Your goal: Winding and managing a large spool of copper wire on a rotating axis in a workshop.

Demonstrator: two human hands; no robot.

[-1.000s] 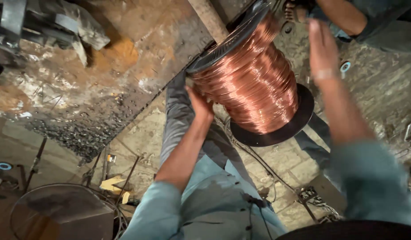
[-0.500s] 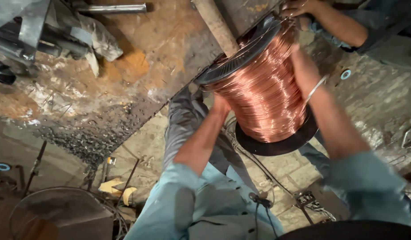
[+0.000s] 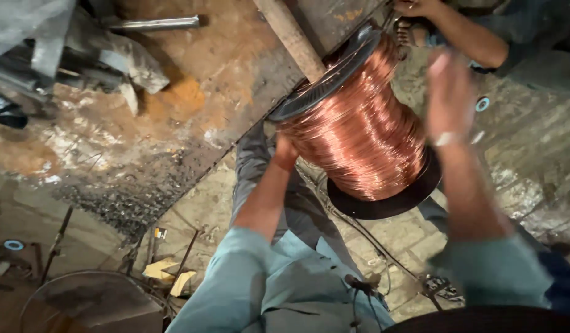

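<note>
Left hand (image 3: 285,151) pressed against the copper wire spool (image 3: 359,129), fingers hidden behind the winding, grip unclear. Right hand (image 3: 448,86) blurred, open and flat just beside the spool's far side, holding nothing. Above both, a wooden rod (image 3: 291,37) through the spool's black flange (image 3: 325,83). Beyond the right hand, another person's forearm (image 3: 464,34).

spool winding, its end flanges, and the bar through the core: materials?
Winding: looks like bare or enamelled copper wire, with a bright orange-pink metallic sheen and fine parallel turns. Flanges: black and matte, plastic or painted metal; cannot tell which. Bar: pale brown, dull and rough, probably wood, possibly rusted pipe. The left hand touches the winding; the right hand is blurred beside it.
</note>
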